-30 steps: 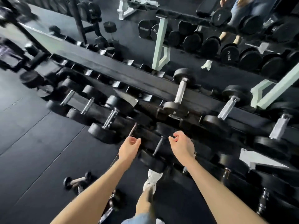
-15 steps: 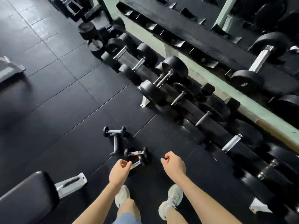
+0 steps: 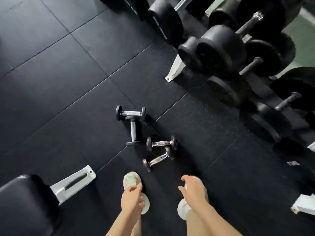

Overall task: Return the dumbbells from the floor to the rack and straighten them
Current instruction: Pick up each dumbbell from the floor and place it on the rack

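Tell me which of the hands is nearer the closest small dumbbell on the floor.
Left, narrowly. The left hand sits below the dumbbell, slightly left; the right hand is below and further right. Both empty.

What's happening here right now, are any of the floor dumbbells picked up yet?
Not yet. A person stands on the black rubber floor looking down, with the left hand and right hand both empty and loosely curled above their shoes. Four small chrome-handled dumbbells lie loose just ahead of their feet: one farthest, one pointing away from them, and two closer ones. The rack of large black dumbbells stands to the right.
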`<action>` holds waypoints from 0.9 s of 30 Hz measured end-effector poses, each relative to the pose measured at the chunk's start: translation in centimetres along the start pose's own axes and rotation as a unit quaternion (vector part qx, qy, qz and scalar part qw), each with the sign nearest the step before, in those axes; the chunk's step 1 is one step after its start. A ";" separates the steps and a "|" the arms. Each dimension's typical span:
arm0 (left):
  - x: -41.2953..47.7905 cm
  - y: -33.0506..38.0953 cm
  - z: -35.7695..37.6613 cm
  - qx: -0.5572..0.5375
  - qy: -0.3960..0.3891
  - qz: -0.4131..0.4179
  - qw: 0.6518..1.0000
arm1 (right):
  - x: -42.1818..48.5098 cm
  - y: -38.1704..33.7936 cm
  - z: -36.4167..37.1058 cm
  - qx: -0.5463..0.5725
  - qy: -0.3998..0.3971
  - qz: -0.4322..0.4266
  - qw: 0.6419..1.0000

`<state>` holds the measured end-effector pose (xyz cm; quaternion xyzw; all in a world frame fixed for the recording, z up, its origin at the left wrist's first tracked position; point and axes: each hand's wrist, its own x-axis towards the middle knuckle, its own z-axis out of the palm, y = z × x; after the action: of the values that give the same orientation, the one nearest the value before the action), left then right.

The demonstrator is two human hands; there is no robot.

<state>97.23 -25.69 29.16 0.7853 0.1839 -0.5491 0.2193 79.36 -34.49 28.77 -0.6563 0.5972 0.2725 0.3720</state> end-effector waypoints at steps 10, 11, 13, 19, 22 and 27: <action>20.4 -3.9 10.7 -0.188 -0.079 -0.119 0.972 | 19.7 0.7 11.1 -0.155 0.006 -0.155 0.976; 21.8 -4.0 12.0 -0.195 -0.070 -0.118 0.971 | 21.8 0.8 12.0 -0.228 0.033 -0.201 0.952; 25.2 -4.4 14.3 -0.208 -0.038 -0.115 0.971 | 25.3 0.8 13.5 -0.350 0.037 -0.267 0.897; 32.8 -4.3 19.9 -0.327 -0.008 -0.200 0.924 | 33.8 1.2 16.6 -0.472 -0.024 -0.357 0.806; 35.1 -3.8 21.4 -0.392 0.000 -0.236 0.889 | 36.3 1.8 17.9 -0.481 -0.049 -0.372 0.792; 38.3 -3.7 22.4 -0.546 -0.022 -0.243 0.801 | 37.6 2.6 19.0 -0.510 -0.011 -0.396 0.764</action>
<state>90.38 -33.04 -14.20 0.4525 0.6333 -0.4099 0.4755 83.67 -40.91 -12.67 -0.9242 0.0531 0.3728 0.0644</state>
